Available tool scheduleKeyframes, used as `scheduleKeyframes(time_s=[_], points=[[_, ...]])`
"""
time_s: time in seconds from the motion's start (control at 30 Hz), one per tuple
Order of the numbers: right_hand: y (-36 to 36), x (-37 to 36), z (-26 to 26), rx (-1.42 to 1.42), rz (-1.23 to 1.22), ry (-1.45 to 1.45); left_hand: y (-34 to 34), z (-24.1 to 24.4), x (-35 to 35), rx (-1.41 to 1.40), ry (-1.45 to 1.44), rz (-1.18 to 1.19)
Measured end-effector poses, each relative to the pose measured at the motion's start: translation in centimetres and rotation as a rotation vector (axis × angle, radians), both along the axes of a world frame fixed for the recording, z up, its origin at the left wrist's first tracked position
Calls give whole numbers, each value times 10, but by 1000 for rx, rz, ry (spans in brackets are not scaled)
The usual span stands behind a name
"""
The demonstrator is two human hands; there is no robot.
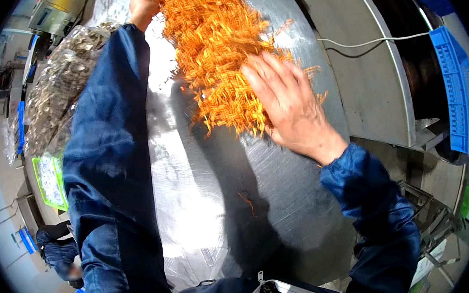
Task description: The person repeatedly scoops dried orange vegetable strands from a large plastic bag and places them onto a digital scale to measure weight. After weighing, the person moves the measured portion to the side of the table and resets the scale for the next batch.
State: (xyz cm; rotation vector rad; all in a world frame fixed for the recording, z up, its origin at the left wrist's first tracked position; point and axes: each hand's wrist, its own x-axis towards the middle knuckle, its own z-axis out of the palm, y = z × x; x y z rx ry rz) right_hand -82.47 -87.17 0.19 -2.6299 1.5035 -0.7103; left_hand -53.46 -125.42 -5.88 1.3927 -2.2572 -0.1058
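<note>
A large loose pile of orange shredded strands (pixel 214 41) lies on a shiny metal tabletop (pixel 191 176). My right hand (pixel 285 101) rests flat against the right side of the pile, its back up and its fingertips among the strands. At the pile's upper left edge is my left hand (pixel 144 6); its fingers look curled, but the strands hide their tips, and whether it grips any is unclear. One thin orange strand (pixel 248 202) lies apart from the pile, nearer my body.
Left of the table, clear plastic bags (pixel 60 79) with brownish contents stand above a green crate (pixel 37 180). A blue plastic crate (pixel 456 89) is at the right, by a white cable (pixel 366 45). Another person (pixel 59 252) is at the lower left.
</note>
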Motion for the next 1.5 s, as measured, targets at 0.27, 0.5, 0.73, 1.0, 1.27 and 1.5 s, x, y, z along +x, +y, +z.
scheduleKeyframes(time_s=[0.27, 0.5, 0.73, 1.0, 1.27, 1.5], points=[[-79, -16, 2, -261, 84, 74, -21, 42, -19, 69, 50, 133], [-115, -37, 20, -163, 205, 79, -8, 58, -20, 92, 71, 192], [-111, -41, 22, -289, 183, 93, -8, 73, -28, 85, 73, 204], [-114, -27, 65, -98, 199, 123, -13, 93, -5, 121, 71, 263], [-141, -4, -4, -117, 71, 202, -16, 137, -26, 26, 49, 213], [-39, 8, 36, -50, -61, 8, 256, 204, 46, -309, -242, -299]])
